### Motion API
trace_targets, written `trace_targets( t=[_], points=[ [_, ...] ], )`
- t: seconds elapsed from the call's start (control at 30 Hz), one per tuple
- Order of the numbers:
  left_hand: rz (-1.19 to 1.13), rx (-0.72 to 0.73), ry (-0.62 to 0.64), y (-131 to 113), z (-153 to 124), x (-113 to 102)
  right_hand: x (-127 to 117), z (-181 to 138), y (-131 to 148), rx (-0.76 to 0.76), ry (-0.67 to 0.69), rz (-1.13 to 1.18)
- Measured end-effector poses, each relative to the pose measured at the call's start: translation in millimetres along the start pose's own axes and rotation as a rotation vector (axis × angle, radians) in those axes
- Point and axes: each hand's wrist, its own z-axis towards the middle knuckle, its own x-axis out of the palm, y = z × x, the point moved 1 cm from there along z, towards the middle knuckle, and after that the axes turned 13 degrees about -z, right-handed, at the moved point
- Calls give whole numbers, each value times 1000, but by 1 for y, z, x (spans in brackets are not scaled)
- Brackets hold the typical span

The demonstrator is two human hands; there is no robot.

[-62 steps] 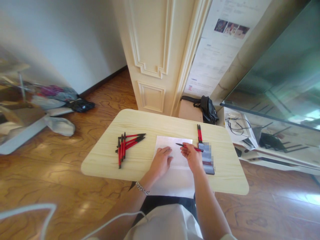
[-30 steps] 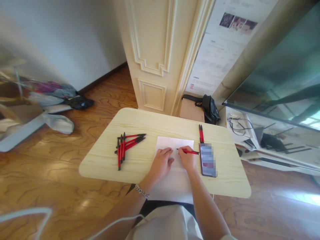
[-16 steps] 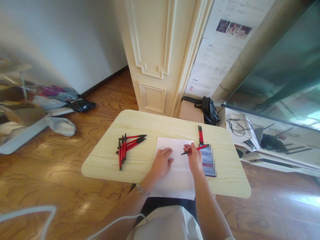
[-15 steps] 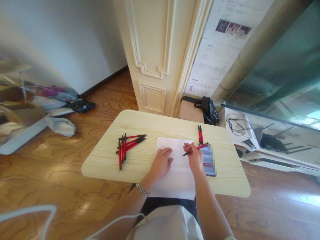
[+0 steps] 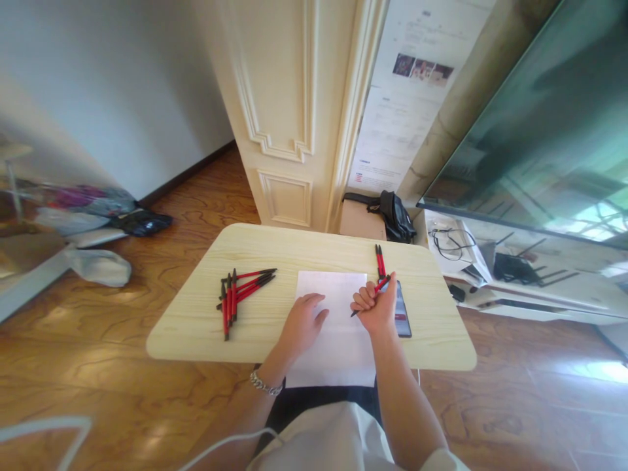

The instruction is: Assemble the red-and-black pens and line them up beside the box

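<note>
My right hand (image 5: 377,306) is closed around a red and black pen (image 5: 382,284), its dark tip pointing down to the left above the paper. Beneath both hands lies a blank white sheet of paper (image 5: 338,347). My left hand (image 5: 303,322) rests on the sheet's left side with the fingers stretched out and the thumb apart. Partly behind my right hand is a phone (image 5: 402,314) with its screen lit. Two more pens (image 5: 380,261) lie side by side just beyond the phone. At the table's left, several red and black pens (image 5: 233,297) lie in a crossed heap.
The pale wooden table (image 5: 196,327) has rounded corners. Past its far edge, a black bag (image 5: 396,216) sits on a pinkish box. A large screen (image 5: 540,150) stands on the right above a white cabinet holding a router (image 5: 515,268). Bags lie on the floor at left.
My right hand has turned and its fingers have curled into a fist round the pen, with the thumb near the pen's upper end. My left hand stays on the paper. The view has shifted slightly.
</note>
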Motion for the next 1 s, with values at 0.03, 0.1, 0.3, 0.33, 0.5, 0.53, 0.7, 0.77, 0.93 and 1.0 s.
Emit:
trace_targets(
  t=[0.03, 0.1, 0.3, 0.33, 0.5, 0.53, 0.7, 0.77, 0.93, 1.0],
  points=[
    [-13, -12, -8, -2, -2, -1, -1, 0, 0, 1, 2, 10],
    [-37, -33, -22, -7, -7, -3, -2, 0, 0, 3, 14, 33],
    [-102, -106, -6, -20, -20, -5, -2, -3, 5, -8, 59, 103],
    [-109, -125, 10, -22, -22, -5, -2, -4, 6, -10, 73, 120],
    [-210, -187, 114, -34, -33, 3, -2, -9, 9, -44, 67, 174],
    [-239, -193, 136, -36, -36, 6, -2, -10, 10, -57, 60, 180],
    [-338, -249, 202, -43, -44, 17, -2, -12, 10, -97, 47, 166],
    [-367, -272, 215, -45, -46, 19, -2, -14, 11, -103, 40, 148],
    [-558, -349, 267, -44, -47, 32, 5, -22, 16, -226, -35, 98],
    [-697, -394, 287, -45, -47, 41, 12, -26, 16, -290, -71, 51]
  ],
)
